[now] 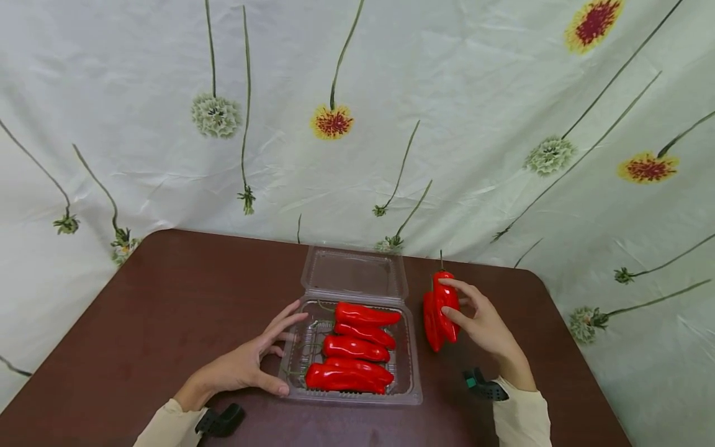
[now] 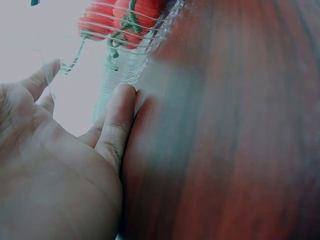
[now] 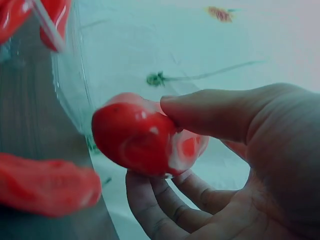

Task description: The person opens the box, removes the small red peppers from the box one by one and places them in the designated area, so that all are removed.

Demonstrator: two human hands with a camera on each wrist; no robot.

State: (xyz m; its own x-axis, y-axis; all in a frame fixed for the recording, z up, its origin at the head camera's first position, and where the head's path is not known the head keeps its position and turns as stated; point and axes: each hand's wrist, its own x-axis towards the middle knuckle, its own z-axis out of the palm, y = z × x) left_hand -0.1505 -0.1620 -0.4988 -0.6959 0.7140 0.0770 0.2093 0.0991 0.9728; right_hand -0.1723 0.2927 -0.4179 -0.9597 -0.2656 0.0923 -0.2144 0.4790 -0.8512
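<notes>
A clear plastic clamshell box (image 1: 414, 372) has its lid (image 1: 354, 273) folded back, with several red peppers (image 1: 355, 349) lying crosswise inside, green stems to the left. My left hand (image 1: 246, 366) is spread at the box's left side, thumb by the front corner and fingertips along the rim. The left wrist view shows these fingers fairly straight beside the ribbed wall. To the right of the box, my right hand (image 1: 485, 323) pinches a long red pepper (image 3: 137, 135) between thumb and fingers, its stem pointing away. Another red pepper (image 1: 430, 320) lies on the table just left of it.
The dark reddish-brown table (image 1: 167, 310) has rounded far corners. A pale cloth printed with flowers (image 1: 357, 161) hangs behind it and down the right side. Each wrist wears a black strap (image 1: 220, 421).
</notes>
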